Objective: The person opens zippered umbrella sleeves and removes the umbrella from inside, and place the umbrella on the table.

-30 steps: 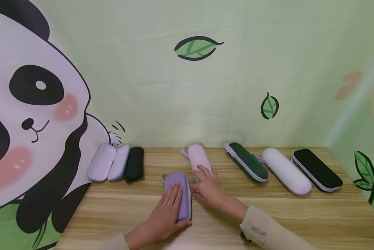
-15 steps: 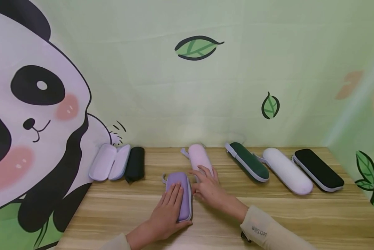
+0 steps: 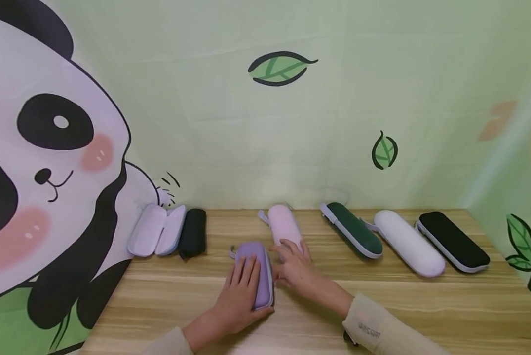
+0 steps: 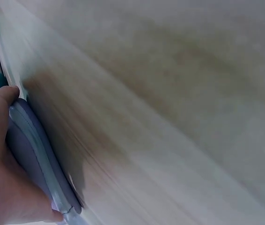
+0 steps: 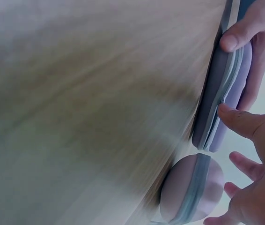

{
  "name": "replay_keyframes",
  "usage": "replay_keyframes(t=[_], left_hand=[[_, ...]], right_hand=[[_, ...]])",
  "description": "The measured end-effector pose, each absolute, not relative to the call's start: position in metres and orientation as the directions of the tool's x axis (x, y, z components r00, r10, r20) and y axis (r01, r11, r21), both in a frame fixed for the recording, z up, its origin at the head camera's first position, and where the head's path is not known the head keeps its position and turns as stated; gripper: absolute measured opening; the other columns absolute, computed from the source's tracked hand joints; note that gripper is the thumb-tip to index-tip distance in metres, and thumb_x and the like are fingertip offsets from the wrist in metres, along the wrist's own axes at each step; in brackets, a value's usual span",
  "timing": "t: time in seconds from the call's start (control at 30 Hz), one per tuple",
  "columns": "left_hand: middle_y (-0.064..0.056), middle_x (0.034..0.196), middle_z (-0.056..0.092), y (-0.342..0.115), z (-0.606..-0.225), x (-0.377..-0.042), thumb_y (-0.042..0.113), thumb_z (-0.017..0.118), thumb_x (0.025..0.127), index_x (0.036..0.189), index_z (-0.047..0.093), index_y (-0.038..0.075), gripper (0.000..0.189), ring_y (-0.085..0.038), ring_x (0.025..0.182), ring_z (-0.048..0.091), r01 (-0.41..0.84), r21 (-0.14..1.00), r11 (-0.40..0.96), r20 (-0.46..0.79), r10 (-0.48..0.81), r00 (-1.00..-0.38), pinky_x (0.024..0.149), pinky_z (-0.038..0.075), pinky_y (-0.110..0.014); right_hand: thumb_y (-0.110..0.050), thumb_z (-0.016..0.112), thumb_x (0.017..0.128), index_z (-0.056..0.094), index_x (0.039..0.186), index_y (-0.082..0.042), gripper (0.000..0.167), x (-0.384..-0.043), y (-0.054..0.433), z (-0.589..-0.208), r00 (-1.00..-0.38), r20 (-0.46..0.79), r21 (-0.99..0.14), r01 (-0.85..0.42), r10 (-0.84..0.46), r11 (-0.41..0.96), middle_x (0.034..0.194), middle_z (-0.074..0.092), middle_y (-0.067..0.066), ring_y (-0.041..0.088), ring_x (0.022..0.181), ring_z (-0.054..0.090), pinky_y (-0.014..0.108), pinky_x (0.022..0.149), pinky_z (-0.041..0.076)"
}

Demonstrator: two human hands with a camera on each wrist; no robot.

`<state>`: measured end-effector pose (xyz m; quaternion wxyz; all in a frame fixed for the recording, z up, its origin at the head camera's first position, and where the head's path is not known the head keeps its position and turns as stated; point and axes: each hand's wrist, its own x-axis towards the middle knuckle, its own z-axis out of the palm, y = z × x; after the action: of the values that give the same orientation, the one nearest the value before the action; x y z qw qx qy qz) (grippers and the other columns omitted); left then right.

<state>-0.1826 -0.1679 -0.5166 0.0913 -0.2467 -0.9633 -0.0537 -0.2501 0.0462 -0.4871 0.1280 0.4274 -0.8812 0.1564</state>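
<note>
A purple zip-up glasses case lies lengthwise on the table in front of me. My left hand holds it, fingers laid over the lid and thumb against the near right edge. My right hand is at its right side with fingers spread. In the right wrist view the right thumb touches the grey zip, where a narrow dark gap shows toward the far end. The other right fingers stand apart from the thumb, over or beside the pink case; contact with it cannot be told.
An opened case with a pale inside and a black pouch-like item lie at the back left. Green, white and black cases lie at the right. A printed cloth hangs behind the table.
The purple case has shifted very slightly away from me with the left hand. My right fingers have moved a little, while the thumb stays at the zip side.
</note>
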Motion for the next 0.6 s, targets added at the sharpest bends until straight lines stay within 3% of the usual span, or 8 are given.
replay_keyframes(t=[0.17, 0.4, 0.6], left_hand=[[-0.031, 0.159, 0.029, -0.167, -0.516, -0.190, 0.065, 0.067, 0.087, 0.153, 0.030, -0.012, 0.108, -0.053, 0.146, 0.025, 0.513, 0.084, 0.854, 0.234, 0.483, -0.844, 0.110, 0.033, -0.066], [-0.028, 0.163, 0.022, -0.172, -0.505, -0.192, 0.072, 0.064, 0.085, 0.158, 0.024, -0.006, 0.114, -0.050, 0.148, 0.022, 0.514, 0.040, 0.857, 0.113, 0.507, -0.854, 0.111, 0.035, -0.061], [-0.028, 0.164, 0.020, -0.174, -0.500, -0.191, 0.069, 0.060, 0.090, 0.158, 0.023, -0.006, 0.108, -0.050, 0.149, 0.020, 0.515, 0.085, 0.853, 0.075, 0.510, -0.857, 0.111, 0.035, -0.062]], right_hand=[[-0.025, 0.087, 0.078, 0.076, 0.077, -0.024, 0.012, -0.248, 0.051, -0.485, -0.589, 0.352, -0.173, -0.804, -0.727, 0.568, 0.145, 0.053, 0.010, 0.047, 0.139, 0.037, 0.083, 0.098, 0.026], [-0.025, 0.086, 0.079, 0.076, 0.078, -0.024, 0.010, -0.246, 0.053, -0.484, -0.601, 0.349, -0.178, -0.796, -0.719, 0.579, 0.145, 0.053, 0.010, 0.046, 0.140, 0.036, 0.082, 0.100, 0.026], [-0.025, 0.086, 0.079, 0.076, 0.078, -0.024, 0.009, -0.245, 0.054, -0.483, -0.595, 0.354, -0.192, -0.801, -0.721, 0.567, 0.146, 0.053, 0.011, 0.047, 0.140, 0.035, 0.082, 0.100, 0.024]])
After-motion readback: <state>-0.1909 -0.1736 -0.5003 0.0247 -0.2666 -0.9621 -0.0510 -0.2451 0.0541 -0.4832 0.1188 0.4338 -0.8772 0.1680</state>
